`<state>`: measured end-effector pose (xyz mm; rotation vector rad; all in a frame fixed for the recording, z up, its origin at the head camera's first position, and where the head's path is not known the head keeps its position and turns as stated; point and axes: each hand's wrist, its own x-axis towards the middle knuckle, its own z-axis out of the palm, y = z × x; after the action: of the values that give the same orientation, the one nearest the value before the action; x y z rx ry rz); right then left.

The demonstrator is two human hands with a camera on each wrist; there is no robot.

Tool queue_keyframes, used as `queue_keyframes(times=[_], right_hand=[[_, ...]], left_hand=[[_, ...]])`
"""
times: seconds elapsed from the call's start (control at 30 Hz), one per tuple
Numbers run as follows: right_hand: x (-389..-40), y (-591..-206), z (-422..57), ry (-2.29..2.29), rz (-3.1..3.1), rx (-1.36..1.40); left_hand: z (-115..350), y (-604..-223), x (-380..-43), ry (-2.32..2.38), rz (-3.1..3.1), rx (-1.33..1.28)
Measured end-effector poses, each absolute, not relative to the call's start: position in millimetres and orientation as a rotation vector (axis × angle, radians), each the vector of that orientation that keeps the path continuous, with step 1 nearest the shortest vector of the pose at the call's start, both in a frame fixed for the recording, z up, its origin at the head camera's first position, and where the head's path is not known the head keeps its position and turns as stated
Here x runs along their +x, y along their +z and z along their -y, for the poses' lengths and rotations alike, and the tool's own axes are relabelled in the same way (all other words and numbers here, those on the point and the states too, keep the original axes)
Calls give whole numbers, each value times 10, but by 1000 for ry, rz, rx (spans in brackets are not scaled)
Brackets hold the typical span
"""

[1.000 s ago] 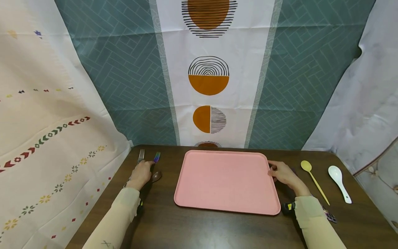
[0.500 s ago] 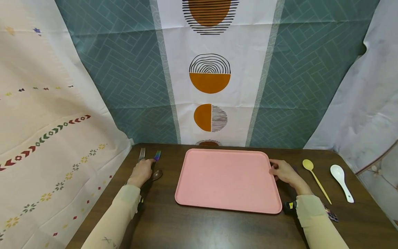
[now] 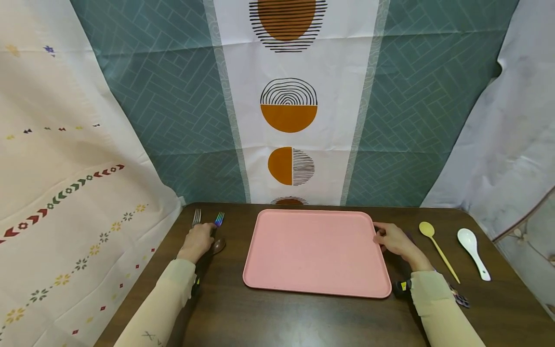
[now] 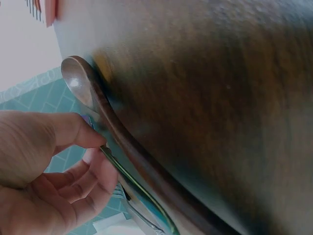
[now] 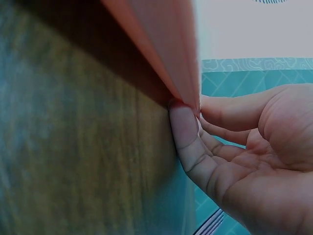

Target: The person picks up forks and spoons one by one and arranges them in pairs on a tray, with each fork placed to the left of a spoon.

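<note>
On the left of the table my left hand (image 3: 196,242) pinches the thin handle of a rainbow-coloured fork (image 3: 219,220) between thumb and fingers. That handle shows green and gold in the left wrist view. Close beside it lies a dark wooden spoon (image 4: 132,142), its bowl pointing away from me. A silver fork (image 3: 197,215) is on the hand's other side, its handle mostly hidden. My right hand (image 3: 396,242) grips the right edge of a pink tray (image 3: 316,253), thumb and fingers on either side of the rim in the right wrist view. The tray lies on the table.
Right of the tray are a yellow spoon (image 3: 427,229) and a white spoon (image 3: 467,240). A fork (image 5: 211,223) lies partly hidden by my right arm, its patterned handle end showing. The brown table (image 3: 282,318) meets a patterned curtain (image 3: 286,168) behind.
</note>
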<state>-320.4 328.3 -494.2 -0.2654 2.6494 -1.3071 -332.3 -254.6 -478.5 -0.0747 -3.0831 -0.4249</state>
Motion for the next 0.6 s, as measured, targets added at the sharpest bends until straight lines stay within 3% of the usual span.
queue_keyframes(times=[0.6], right_hand=[[-3189,-4924,-3251,-1284,-2666,-258]], left_hand=[[2429,-4619,-3311,-429,2985,-139]])
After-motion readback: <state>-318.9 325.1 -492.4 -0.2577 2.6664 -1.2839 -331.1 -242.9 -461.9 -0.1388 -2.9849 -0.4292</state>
